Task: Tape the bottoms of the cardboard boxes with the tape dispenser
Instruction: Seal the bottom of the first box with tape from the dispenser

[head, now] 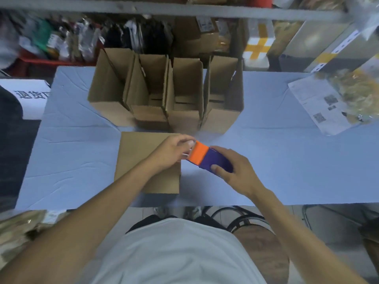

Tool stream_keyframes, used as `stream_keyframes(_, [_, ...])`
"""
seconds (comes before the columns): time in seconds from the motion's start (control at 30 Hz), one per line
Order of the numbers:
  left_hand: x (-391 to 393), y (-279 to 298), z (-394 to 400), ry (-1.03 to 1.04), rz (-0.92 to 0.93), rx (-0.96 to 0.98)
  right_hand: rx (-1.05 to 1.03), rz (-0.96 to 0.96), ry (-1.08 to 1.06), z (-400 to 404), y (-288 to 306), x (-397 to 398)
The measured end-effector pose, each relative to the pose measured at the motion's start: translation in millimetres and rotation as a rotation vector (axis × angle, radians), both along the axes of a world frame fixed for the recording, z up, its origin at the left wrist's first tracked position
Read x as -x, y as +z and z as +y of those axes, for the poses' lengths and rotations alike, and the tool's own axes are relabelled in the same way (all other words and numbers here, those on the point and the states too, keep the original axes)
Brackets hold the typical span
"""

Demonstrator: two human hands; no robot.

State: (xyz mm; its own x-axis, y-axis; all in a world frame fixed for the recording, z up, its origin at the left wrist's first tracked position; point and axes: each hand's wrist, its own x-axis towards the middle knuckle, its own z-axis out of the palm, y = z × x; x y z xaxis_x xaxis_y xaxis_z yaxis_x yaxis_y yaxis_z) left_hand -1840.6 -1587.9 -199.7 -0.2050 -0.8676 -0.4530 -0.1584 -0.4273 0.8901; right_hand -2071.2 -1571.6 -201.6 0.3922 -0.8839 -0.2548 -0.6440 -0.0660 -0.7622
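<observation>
Tape dispenser [209,159] gripped in right hand [235,171]; left hand [174,151] pinching its tape end. Risks tape tearing or folding onto itself before reaching the cardboard box [139,152] near the bench's front edge.

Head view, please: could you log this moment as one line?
right hand: grips orange-and-purple tape dispenser | left hand: pinches at its orange end | brown cardboard box: under hands, on blue table

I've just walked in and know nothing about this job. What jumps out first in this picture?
The bright orange and purple tape dispenser stands out at the centre, gripped by the right hand while the left hand pinches at its orange end, above a closed cardboard box on the pale blue table. Behind it, a row of open boxes stands side by side.
</observation>
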Motion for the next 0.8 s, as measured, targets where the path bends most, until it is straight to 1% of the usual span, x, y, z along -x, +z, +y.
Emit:
stream_keyframes(0.13, [-23, 10, 11, 0.076, 0.095, -0.117, 0.036, 0.055, 0.172, -14, 10, -20])
stream_keyframes(0.23, [-35, 5, 15, 0.065, 0.092, -0.16, 0.082, 0.078, 0.22, -19, 9, -29])
stream_keyframes(0.33, [-40, 0, 19, 0.13, 0.132, -0.175, 0.085, 0.054, 0.254, -21, 7, -31])
stream_keyframes(0.4, [-43, 0, 21, 0.149, 0.195, -0.198, 0.098, 0.038, 0.267, -21, 6, -31])
stream_keyframes(0.5, [-46, 0, 23, 0.168, 0.36, -0.276, 0.096, -0.002, 0.251, -20, 4, -32])
stream_keyframes(0.57, [-45, -1, 24, 0.171, 0.417, -0.305, 0.079, -0.015, 0.249, -20, 4, -32])
stream_keyframes(0.8, [-41, -8, 23, 0.084, 0.382, -0.367, 0.036, -0.084, 0.258, -15, 3, -30])
